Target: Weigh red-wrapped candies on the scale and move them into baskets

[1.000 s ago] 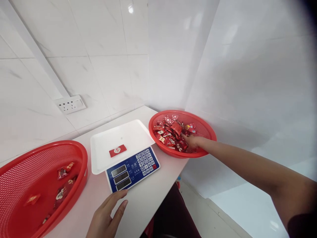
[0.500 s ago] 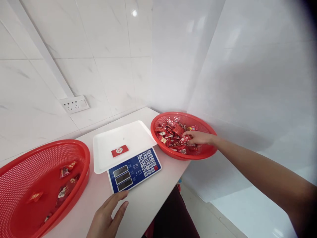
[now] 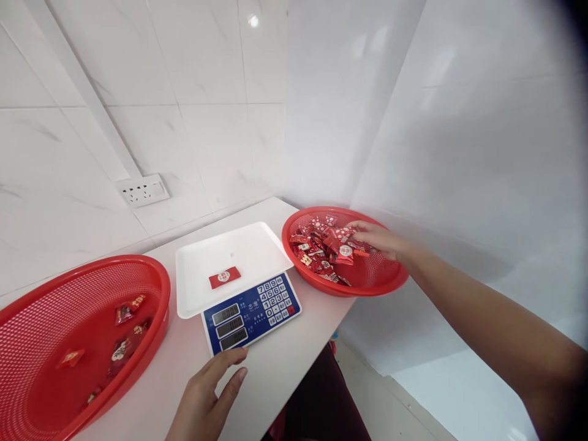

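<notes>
My right hand (image 3: 379, 240) reaches into the right red plastic basket (image 3: 381, 283). Its fingers stretch over a heap of small red wrapped packets (image 3: 321, 245) and touch some of them; the fingertips are partly hidden, and no packet shows clearly gripped. On the white pan (image 3: 248, 251) of a digital scale (image 3: 252, 312) lies a single red packet (image 3: 225, 277) with a pale round label. Just in front of the scale's display corner, my left hand (image 3: 206, 392) hovers low over the table with thumb and forefinger apart, holding nothing.
A second red basket (image 3: 158, 275) stands at the left with several wrapped packets (image 3: 122, 349) spread over its bottom. The white table (image 3: 271, 380) meets a tiled wall behind and a pale panel at right. A socket (image 3: 143, 190) is fixed to the wall.
My right hand has shifted slightly right and up inside the basket, and packets there have been pushed toward the back and left, baring the near right floor. My left hand has barely moved.
</notes>
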The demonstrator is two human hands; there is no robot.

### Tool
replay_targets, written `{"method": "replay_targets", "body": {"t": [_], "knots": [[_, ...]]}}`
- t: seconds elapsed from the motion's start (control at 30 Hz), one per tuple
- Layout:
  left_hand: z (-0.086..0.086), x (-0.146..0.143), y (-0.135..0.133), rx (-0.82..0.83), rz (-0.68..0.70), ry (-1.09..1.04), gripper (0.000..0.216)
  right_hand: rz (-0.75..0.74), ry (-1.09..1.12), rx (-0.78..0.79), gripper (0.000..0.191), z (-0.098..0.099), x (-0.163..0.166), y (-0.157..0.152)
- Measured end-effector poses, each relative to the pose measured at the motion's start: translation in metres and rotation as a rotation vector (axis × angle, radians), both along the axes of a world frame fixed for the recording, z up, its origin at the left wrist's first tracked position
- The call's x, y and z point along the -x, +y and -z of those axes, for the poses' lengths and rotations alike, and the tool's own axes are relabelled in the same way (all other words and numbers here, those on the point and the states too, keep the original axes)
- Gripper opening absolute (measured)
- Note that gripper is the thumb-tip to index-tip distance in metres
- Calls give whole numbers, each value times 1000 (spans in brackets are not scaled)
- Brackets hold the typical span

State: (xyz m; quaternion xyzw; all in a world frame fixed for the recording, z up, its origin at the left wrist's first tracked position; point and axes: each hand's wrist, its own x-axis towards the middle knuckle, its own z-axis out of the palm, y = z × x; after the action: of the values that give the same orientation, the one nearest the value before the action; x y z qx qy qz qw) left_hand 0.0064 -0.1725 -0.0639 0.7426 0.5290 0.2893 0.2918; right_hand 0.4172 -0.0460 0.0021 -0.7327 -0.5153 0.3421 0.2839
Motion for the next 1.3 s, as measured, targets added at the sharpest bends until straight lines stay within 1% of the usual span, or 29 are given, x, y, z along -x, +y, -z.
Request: {"method": "replay_targets", "body": {"t": [0.13, 0.23, 0.33, 0.4, 0.47, 0.53, 0.6, 0.63, 0.7, 0.77, 0.83, 0.9, 0.97, 1.07, 1.13, 1.23, 1.3], "knots": [[-5, -8, -1, 9, -40, -79, 25, -9, 9, -3, 32, 0, 4, 2], [-7, -11, -1, 21, -8, -89, 23, -11, -13, -6, 31, 3, 4, 4], [-9, -11, -1, 42, -7, -106, 23, 2, -9, -21, 30, 4, 2, 5], [-9, -12, 1, 86, 5, -123, 24, 6, 26, -33, 32, 0, 4, 4], [-11, -14, 3, 172, 40, -158, 25, 3, 64, -43, 37, -6, 13, 0], [-12, -20, 7, 273, 77, -287, 29, -20, 141, -47, 42, -14, 31, -7], [-16, -30, 10, 380, 123, -530, 41, -79, 309, -44, 44, -20, 59, -17], [-18, -36, 12, 435, 145, -674, 49, -128, 432, -29, 43, -21, 76, -23], [-23, -49, 16, 547, 153, -944, 67, -264, 597, 29, 41, -20, 112, -35], [-28, -60, 19, 635, 132, -1152, 75, -443, 624, 116, 36, -15, 146, -45], [-32, -66, 23, 691, 92, -1289, 70, -624, 557, 160, 31, -8, 173, -51], [-34, -65, 26, 723, 31, -1352, 59, -758, 490, 118, 30, -2, 191, -52], [-32, -59, 27, 732, -44, -1361, 48, -843, 463, 43, 36, 2, 200, -51], [-29, -46, 26, 722, -156, -1371, 40, -883, 399, 0, 48, 5, 207, -47], [-28, -40, 25, 705, -197, -1397, 41, -854, 336, 25, 53, 5, 212, -45], [-29, -36, 24, 658, -230, -1436, 44, -790, 383, 74, 58, 6, 222, -45], [-30, -35, 24, 615, -260, -1456, 45, -735, 436, 70, 59, 7, 229, -45]]}}
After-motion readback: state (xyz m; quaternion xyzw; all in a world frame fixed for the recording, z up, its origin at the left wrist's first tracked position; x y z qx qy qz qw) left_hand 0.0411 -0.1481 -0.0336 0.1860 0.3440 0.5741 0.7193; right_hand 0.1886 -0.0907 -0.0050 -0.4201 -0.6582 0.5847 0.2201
